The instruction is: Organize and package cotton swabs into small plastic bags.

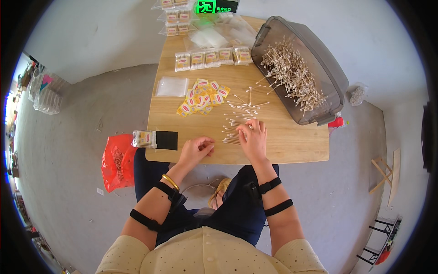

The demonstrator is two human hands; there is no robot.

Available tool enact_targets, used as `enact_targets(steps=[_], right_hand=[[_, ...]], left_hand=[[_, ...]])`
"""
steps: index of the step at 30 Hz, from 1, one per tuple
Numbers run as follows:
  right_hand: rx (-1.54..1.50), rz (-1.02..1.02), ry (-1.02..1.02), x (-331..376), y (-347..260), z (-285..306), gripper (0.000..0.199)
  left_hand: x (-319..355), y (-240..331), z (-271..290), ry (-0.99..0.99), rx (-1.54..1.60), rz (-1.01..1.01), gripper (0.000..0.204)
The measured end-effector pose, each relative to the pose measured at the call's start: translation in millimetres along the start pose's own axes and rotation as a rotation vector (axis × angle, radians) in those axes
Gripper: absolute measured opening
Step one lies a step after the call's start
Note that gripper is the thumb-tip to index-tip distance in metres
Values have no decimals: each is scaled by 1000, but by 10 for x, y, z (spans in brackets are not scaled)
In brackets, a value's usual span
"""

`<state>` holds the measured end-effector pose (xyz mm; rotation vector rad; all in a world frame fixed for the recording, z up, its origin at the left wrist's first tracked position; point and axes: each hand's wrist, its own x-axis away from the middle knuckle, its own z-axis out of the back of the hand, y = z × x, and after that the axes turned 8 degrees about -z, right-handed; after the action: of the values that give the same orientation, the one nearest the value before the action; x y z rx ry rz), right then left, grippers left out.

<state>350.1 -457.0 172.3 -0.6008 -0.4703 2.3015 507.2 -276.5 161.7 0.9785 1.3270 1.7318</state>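
The fisheye rim cuts off the far end of the wooden table (292, 141), so the topmost packets there show only in part, and the fine sticks under the fingers are too thin to count. The left hand (196, 150) rests near the front edge with its fingers curled in; whether it pinches any swabs I cannot tell. The right hand (252, 137) lies flat, fingers spread downward, pressing on a loose row of cotton swabs (237, 125) that fans out just beyond the fingertips toward the table's middle. A grey plastic bin (328, 77) at the right side holds a large heap of swabs. Small yellow labels with red marks (203, 98) lie scattered at the centre, beside a clear flat bag (172, 86). A row of filled swab packets (212, 58) with yellow labels crosses the far part of the table. At the left edge a filled packet sits by a black holder (166, 140). A red plastic bag (117, 162) lies on the floor, and a green sign (206, 6) glows at the top.
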Motion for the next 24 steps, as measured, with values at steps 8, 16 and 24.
enact_targets(steps=[8, 16, 24], right_hand=[[-28, 3, 6, -73, 12, 67, 16], [26, 17, -25, -146, 52, 15, 15], [17, -15, 36, -196, 50, 20, 14]], left_hand=[[5, 10, 5, -4, 12, 0, 19], [5, 6, -1, -4, 28, 0, 18], [15, -12, 9, -3, 12, 7, 18]])
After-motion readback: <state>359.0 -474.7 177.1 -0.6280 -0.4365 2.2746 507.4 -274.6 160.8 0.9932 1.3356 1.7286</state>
